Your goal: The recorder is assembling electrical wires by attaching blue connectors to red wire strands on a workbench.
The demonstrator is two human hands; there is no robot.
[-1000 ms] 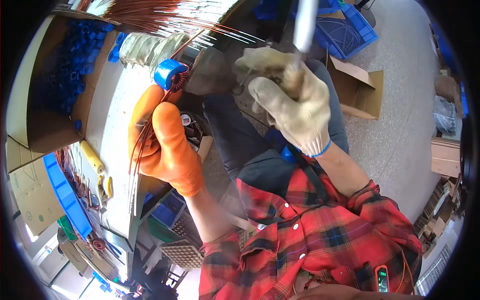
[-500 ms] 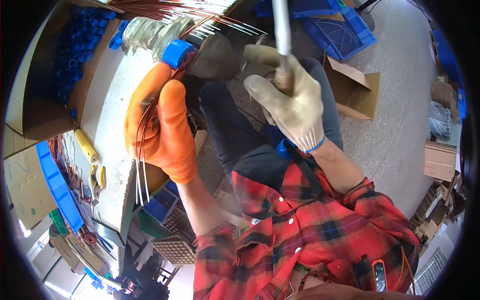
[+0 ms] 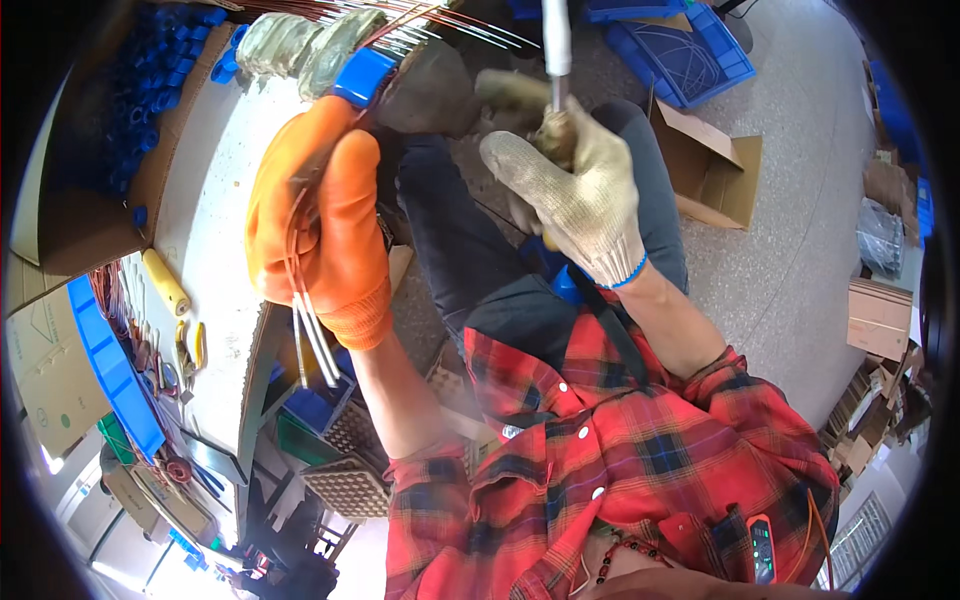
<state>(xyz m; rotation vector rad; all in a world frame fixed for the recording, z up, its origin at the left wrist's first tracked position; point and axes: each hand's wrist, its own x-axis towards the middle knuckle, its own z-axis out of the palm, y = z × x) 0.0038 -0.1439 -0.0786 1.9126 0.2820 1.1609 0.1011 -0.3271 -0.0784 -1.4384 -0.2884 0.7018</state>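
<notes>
Left hand (image 3: 318,230) clasps copper-coloured wires (image 3: 317,340), right hand (image 3: 578,195) a white rod (image 3: 557,40); a slackened left clasp could drop the blue toroidal core (image 3: 363,77).

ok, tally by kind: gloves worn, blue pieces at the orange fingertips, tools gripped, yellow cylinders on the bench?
Gloves: 2 (orange glove, off-white glove)
Blue piece: 1
White-topped tool: 1
Yellow cylinder: 1
Total: 5
</notes>
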